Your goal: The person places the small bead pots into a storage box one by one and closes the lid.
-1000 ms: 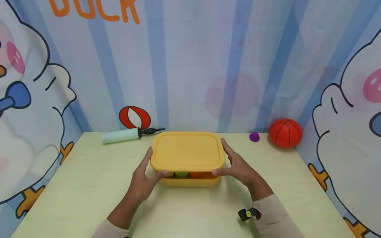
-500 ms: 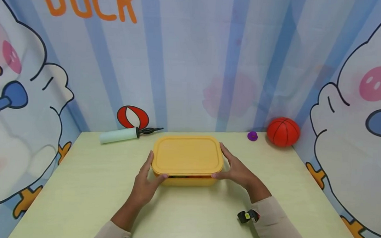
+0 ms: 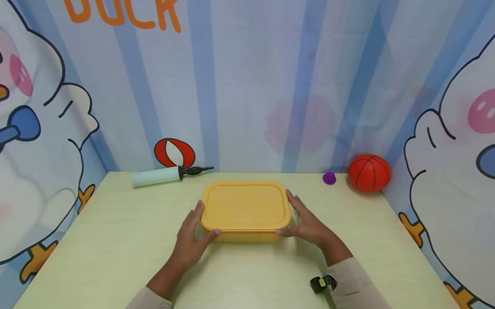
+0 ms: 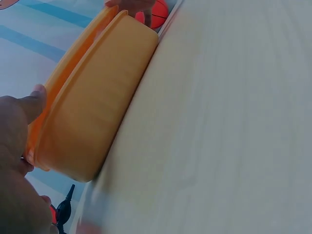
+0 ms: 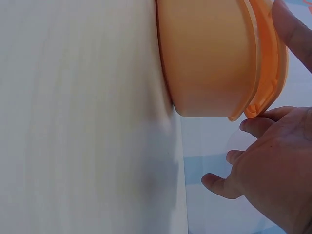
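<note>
A yellow rectangular lid point(image 3: 246, 205) sits just over a matching yellow food container point(image 3: 248, 238) on the table. My left hand point(image 3: 190, 242) holds the lid's left end, thumb at the front corner and fingers along the side. At the opposite end my right hand point(image 3: 309, 227) grips it the same way. Both wrist views show a narrow gap between the lid point(image 5: 273, 58) and the container's rim, while the container point(image 4: 100, 97) rests upright on the tabletop. The container's contents are hidden under the lid.
A pale green hand pump point(image 3: 157, 176) with a black nozzle lies at the back left. Along the back right are a small purple object point(image 3: 329, 178) and a red ball with basketball lines point(image 3: 369, 172). A duck-print curtain point(image 3: 250, 81) stands behind the table point(image 3: 102, 259).
Both hands have lowered the lid toward the container and drawn it slightly nearer. The green and orange contents, visible through the front gap earlier, are now covered.
</note>
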{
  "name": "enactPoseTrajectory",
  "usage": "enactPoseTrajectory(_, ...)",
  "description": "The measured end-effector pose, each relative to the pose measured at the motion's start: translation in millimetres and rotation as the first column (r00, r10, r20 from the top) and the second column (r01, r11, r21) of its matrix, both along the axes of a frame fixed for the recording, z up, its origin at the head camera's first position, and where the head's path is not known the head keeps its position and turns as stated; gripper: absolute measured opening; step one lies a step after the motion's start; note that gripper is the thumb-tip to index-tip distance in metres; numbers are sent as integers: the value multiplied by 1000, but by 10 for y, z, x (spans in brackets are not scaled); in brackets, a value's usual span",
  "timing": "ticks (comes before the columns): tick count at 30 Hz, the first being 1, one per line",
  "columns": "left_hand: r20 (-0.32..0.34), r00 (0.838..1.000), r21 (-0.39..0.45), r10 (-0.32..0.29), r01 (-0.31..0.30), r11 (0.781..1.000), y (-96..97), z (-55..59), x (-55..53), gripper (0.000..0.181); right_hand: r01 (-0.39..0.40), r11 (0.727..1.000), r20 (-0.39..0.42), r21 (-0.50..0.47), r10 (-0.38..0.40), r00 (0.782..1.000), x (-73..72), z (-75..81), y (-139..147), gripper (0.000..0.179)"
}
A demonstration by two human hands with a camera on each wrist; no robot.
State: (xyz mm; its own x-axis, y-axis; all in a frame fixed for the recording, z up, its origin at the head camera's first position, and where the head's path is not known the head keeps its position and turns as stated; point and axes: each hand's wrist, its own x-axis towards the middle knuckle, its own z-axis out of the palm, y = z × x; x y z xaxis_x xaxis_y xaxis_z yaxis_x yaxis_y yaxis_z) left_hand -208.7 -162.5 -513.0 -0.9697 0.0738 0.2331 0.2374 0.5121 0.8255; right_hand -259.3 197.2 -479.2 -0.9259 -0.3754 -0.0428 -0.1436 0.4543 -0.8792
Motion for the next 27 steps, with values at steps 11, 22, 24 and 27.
enactPoseTrajectory(11,-16,999,-130,35,-37,991,6,-10,29,91,7,998,15,60,-8,1000,-6,-31,-4,134)
enactPoseTrajectory(22,-17,999,-159,31,-34,987,11,-14,37,88,1,993,27,119,-4,1000,-23,-78,9,131)
enactPoseTrajectory(24,-14,999,-172,35,-37,985,8,-15,37,88,-5,992,20,126,2,1000,-26,-80,12,131)
enactPoseTrajectory(27,-15,999,-190,39,-41,981,6,-14,33,88,-9,991,6,131,8,1000,-23,-72,19,132)
